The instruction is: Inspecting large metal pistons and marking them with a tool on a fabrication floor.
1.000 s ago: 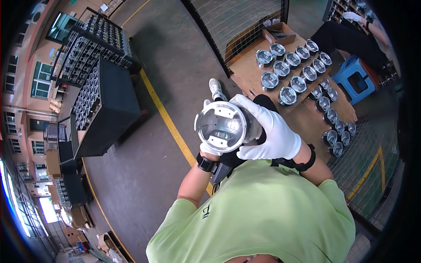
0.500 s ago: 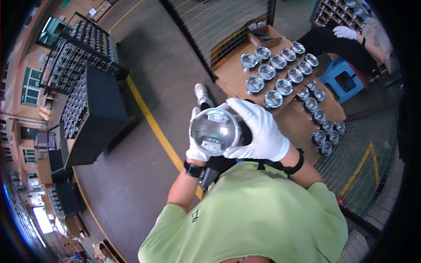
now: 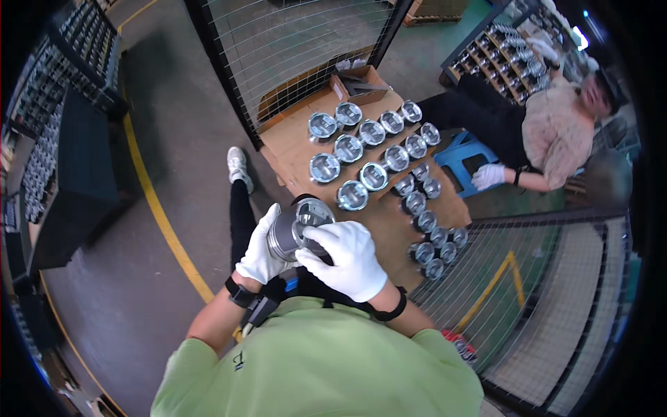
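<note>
A grey metal piston point(image 3: 283, 235) with ring grooves is held tilted in front of me, its side toward the lower left and its hollow end toward the upper right. My left hand point(image 3: 258, 251), in a white glove, wraps round its grooved end. My gloved right hand point(image 3: 349, 263) has its fingers bent at the hollow end, fingertips touching the inside near the rim; whether something small is between them is hidden. Just beyond, several more pistons point(image 3: 374, 176) stand in rows on a cardboard-covered surface point(image 3: 283, 149), hollow ends up.
A cardboard box point(image 3: 361, 85) with dark bars stands at the far edge. On the right, a co-worker point(image 3: 556, 132) in white gloves sits by a blue stool point(image 3: 455, 163) and a piston rack point(image 3: 490, 61). Wire mesh point(image 3: 292, 42) borders the surface; dark carts point(image 3: 76, 187) stand left.
The piston has turned from facing up to lying tilted, showing its grooved side. My right hand has shifted from gripping its outside to its hollow end. The view has swung right.
</note>
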{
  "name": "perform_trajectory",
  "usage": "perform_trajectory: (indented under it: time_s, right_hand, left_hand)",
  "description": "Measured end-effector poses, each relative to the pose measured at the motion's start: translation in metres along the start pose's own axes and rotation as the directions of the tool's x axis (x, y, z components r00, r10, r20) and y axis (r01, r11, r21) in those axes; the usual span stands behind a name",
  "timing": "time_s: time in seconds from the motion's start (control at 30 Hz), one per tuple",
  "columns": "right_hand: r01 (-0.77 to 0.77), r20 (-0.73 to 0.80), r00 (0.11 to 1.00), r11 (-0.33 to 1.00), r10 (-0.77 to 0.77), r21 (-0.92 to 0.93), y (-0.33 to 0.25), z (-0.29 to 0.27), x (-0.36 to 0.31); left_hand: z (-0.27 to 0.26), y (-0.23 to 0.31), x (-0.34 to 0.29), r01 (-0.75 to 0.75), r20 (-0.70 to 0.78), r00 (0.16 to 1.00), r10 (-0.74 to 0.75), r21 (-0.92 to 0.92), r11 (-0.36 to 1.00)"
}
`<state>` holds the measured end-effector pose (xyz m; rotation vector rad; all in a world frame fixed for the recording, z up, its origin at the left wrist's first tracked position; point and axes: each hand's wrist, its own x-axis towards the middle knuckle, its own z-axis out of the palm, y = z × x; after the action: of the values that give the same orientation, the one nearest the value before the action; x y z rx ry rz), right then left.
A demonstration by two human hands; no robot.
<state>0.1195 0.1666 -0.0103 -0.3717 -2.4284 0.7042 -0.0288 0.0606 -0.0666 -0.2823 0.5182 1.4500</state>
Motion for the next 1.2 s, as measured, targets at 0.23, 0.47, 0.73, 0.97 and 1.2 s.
perform_trajectory:
  time_s: [0.23,0.47,0.73,0.97,1.2]
  right_hand:
    - [-0.48,0.3,0.859,0.856,0.415,0.189,0.058,0.018,0.023]
    - [-0.646,0.517,0.758,0.571,0.397,0.508,0.135,0.079,0.073]
    - [-0.381,0.637,0.706,0.924,0.31,-0.027,0.238,0.236,0.123]
    - [-0.345,0.547,0.644,0.841,0.534,-0.416,0.278,0.3,0.107]
    - [-0.202,0.2,0.908,0.803,0.368,-0.56,0.274,0.277,0.094]
  left_hand:
    - [-0.021,0.012,0.049,0.236,-0.03,0.972,-0.234,0.083,0.968]
    - [-0.063,0.05,0.045,-0.007,-0.174,0.984,0.036,0.169,0.986]
    - [-0.142,0.064,-0.046,-0.234,-0.467,0.839,0.278,0.151,0.96]
    - [-0.174,0.046,-0.084,-0.244,-0.56,0.786,0.262,0.109,0.964]
    - [-0.138,0.055,-0.058,-0.183,-0.412,0.847,0.338,0.37,0.911]
